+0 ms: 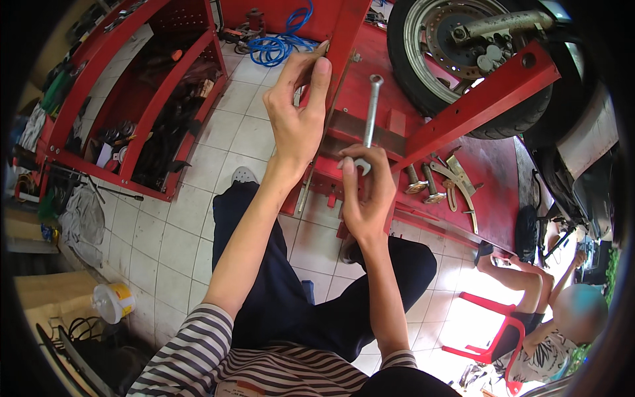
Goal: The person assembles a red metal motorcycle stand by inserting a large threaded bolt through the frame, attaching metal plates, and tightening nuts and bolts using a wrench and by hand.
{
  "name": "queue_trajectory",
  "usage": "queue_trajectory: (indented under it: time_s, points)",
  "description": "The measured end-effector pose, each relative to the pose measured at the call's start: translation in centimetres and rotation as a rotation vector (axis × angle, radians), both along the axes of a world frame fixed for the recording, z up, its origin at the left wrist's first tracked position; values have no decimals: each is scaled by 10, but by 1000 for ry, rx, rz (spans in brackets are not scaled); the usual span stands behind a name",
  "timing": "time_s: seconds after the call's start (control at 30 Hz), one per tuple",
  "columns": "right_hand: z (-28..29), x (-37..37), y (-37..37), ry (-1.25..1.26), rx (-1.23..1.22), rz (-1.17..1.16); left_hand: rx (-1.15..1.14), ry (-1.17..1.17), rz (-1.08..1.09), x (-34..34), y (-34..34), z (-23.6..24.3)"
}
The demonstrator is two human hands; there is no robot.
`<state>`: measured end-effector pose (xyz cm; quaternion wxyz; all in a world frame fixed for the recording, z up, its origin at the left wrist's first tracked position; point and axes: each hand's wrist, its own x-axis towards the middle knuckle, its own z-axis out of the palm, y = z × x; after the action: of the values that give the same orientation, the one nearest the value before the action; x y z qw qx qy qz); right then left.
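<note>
My left hand (297,116) is raised beside a red steel upright (347,36), fingers curled and thumb pointing up near its edge; what they grip, if anything, is hidden. My right hand (370,195) is closed on the lower, open-jaw end of a silver combination wrench (370,112), whose ring end points away from me over the red lift platform (496,192). A diagonal red beam (479,106) crosses beside the wrench. On the platform to the right lie metal bolts (430,185) and a curved brass-coloured bracket (463,185).
A motorcycle wheel (423,46) stands at top right. A red shelving cart (132,145) with tools is left, a coiled blue hose (271,49) behind. A white bucket (112,303) sits on the tiled floor (152,231). Another person (529,291) sits on a red chair (479,304) at lower right.
</note>
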<state>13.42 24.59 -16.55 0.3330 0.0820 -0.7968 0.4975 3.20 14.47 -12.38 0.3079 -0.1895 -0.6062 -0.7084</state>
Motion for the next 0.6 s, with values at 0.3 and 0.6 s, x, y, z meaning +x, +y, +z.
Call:
queue_trajectory:
  time_s: [0.3, 0.6]
  points:
    - [73, -28, 28, 268, -22, -71, 22, 8, 27, -4, 4, -3]
    - [141, -61, 32, 145, -49, -171, 17, 0, 17, -3, 5, -1]
